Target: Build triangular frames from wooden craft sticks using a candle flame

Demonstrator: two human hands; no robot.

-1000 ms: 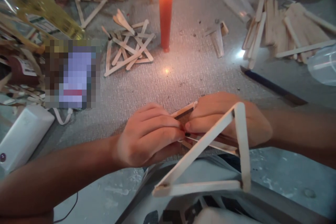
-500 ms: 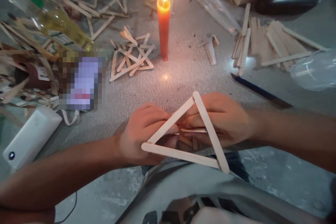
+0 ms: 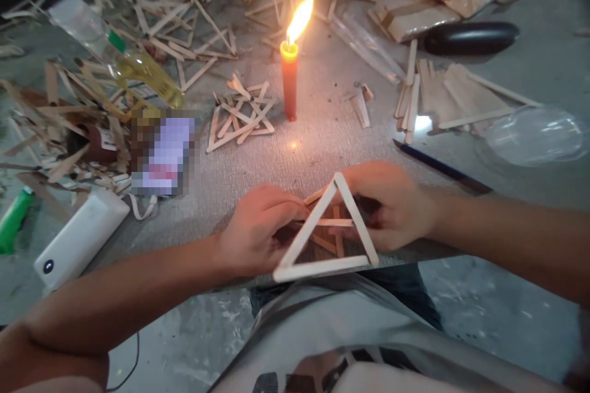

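Between my hands is a frame of popsicle sticks (image 3: 328,268), with a triangle of three sticks facing me. More sticks show behind and through that triangle. My left hand (image 3: 260,230) pinches the frame at its left, thumb and fingers together around a stick. My right hand (image 3: 394,206) is closed on the right side, its fingertips partly hidden behind the triangle. Beyond the hands a lit orange candle (image 3: 289,83) stands upright on the table. A flat star-like bundle of joined sticks (image 3: 244,115) lies left of the candle.
A phone (image 3: 168,153) and a white power bank (image 3: 83,239) lie at left, near a tilted bottle of yellow liquid (image 3: 150,77) and piled sticks. At right are a dark-handled knife (image 3: 442,166), loose sticks (image 3: 447,95), a clear plastic cup (image 3: 537,135) and a black oval object (image 3: 472,38).
The stick frame has turned, so its front triangle looks narrower and its lower stick is more level. My right fingers have shifted. The camera view has tilted up, showing more of the far table.
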